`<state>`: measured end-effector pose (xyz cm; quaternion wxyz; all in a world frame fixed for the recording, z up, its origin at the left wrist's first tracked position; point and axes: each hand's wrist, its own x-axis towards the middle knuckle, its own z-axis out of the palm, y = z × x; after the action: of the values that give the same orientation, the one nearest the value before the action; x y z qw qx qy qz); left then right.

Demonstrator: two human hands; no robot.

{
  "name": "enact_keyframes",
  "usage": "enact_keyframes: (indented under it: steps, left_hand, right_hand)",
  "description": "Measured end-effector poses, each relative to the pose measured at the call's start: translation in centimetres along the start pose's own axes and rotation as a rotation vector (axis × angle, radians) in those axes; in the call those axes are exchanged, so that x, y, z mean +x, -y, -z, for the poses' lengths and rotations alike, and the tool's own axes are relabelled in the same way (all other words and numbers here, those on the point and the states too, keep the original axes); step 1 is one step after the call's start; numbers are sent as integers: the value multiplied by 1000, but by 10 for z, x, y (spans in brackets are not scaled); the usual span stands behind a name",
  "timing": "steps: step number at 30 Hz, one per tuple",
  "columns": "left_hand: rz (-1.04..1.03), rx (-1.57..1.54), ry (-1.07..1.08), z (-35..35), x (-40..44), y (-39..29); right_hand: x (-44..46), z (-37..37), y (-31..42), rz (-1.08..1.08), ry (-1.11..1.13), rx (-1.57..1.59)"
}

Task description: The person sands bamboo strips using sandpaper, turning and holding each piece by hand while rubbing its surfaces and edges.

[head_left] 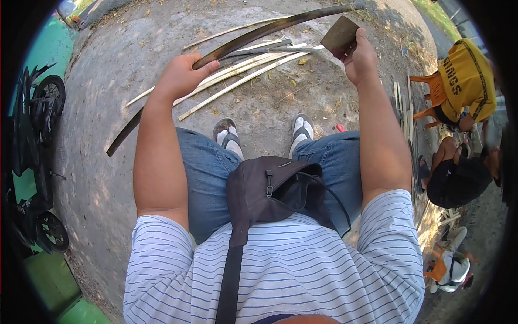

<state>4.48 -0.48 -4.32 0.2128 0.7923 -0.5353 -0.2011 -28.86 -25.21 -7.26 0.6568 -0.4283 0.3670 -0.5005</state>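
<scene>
A long, dark, curved strip (253, 33) crosses the upper view, and my left hand (186, 75) is closed around it, thumb on top. Its lower end shows beyond my left forearm. My right hand (359, 56) grips a flat, brown, roughly rectangular blade-like piece (340, 38), held near the strip's far right part but apart from it. Below the strip, several pale split sticks (237, 86) and a darker one lie on the ground.
Motorcycles (40, 113) stand at the left. On the right, a person in a yellow top (467, 81) sits on an orange chair (431, 89), with other people nearby. A small red object (340, 127) lies near my right foot. An open black bag (275, 189) hangs at my waist.
</scene>
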Motion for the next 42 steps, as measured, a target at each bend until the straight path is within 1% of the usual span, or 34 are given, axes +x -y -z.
enact_keyframes:
  steps: [6, 9, 12, 22, 27, 39, 42]
  left_hand:
    - [-46, 16, -29, -3, 2, 6]
    - [-31, 34, -24, -2, 2, 5]
    - [7, 44, 30, 2, 3, 3]
    - [13, 15, 33, 0, 4, 6]
    - [-4, 23, 4, 1, -1, 2]
    - [19, 26, 47, 3, 1, 4]
    - [5, 22, 25, 1, 1, 6]
  right_hand:
    - [2, 1, -2, -18, 5, -12]
    - [3, 2, -3, -25, 9, -21]
    - [3, 1, -3, -22, 2, -18]
    - [-5, -7, 2, -46, -31, -23]
    - [-7, -9, 3, -40, -26, -25]
    - [-2, -4, -1, -24, -7, -34]
    - [0, -3, -2, -28, -3, -42]
